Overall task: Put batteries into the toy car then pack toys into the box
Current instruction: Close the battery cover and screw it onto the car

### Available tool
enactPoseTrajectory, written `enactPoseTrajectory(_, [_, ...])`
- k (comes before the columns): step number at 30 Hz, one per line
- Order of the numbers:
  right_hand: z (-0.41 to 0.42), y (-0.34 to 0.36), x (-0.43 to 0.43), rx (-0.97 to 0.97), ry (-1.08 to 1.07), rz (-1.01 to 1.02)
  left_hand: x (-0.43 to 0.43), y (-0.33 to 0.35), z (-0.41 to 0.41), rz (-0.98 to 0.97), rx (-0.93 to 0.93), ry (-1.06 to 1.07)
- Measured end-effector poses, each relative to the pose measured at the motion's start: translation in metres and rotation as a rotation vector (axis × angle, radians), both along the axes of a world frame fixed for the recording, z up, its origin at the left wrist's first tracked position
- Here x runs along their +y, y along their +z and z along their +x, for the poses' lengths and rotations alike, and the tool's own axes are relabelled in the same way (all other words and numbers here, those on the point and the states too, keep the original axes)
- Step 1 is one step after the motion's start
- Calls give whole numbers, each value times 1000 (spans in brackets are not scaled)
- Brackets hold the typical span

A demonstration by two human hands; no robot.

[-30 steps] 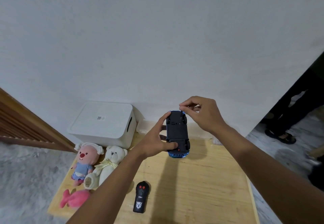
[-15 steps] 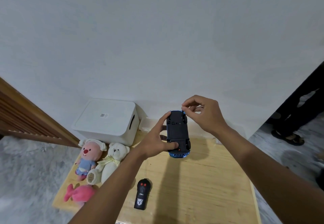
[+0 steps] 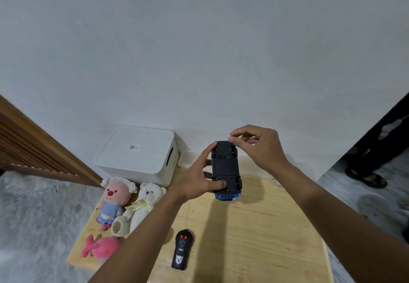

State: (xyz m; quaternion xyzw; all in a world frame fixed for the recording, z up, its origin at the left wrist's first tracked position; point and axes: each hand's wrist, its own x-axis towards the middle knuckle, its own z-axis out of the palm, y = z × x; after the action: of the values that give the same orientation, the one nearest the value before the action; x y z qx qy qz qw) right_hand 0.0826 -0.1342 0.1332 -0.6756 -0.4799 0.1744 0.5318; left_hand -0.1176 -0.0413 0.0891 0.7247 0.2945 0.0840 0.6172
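Left hand (image 3: 197, 179) has its grip clamped on the car (image 3: 225, 167): thumb pressed on the black underside near the near end, forefinger hooked over the far end, other fingers hidden behind the body. Car is upside down, underside to camera, blue shell facing down, lengthwise away from the person. It is held in the air over the far middle of the worktop (image 3: 254, 238), not touching it.

Right hand (image 3: 261, 147) is at the car's far end, fingers curled, thumb and forefinger tips together just above the far right wheel. Cannot tell whether that grip pinches anything or touches the car.

Box (image 3: 135, 152), white, lid on, sits at the far left corner against the wall. A clear tray (image 3: 188, 159) lies along the far edge beside it, partly hidden by the left hand and car.

Near the left edge, just in front of the box: pink doll (image 3: 115, 200) and white bear (image 3: 145, 205), side by side and touching, both on their backs. Pink fish (image 3: 99, 248) lies at the near left corner, partly under the left forearm. Remote (image 3: 182, 249), black with red buttons, lies flat near the near edge, right of the left forearm, thin aerial pointing to the far edge.

Off the right edge, a person's sandalled foot (image 3: 366, 178) stands on the floor.
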Motion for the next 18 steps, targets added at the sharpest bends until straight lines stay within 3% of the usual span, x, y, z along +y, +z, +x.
enactPoseTrajectory(10, [-6, 4, 6, 31, 8, 15, 0, 0, -1, 1, -8, 1])
enactPoseTrajectory(18, [-6, 4, 2, -58, 34, 15, 2, 1, 0, 7, -9, -6])
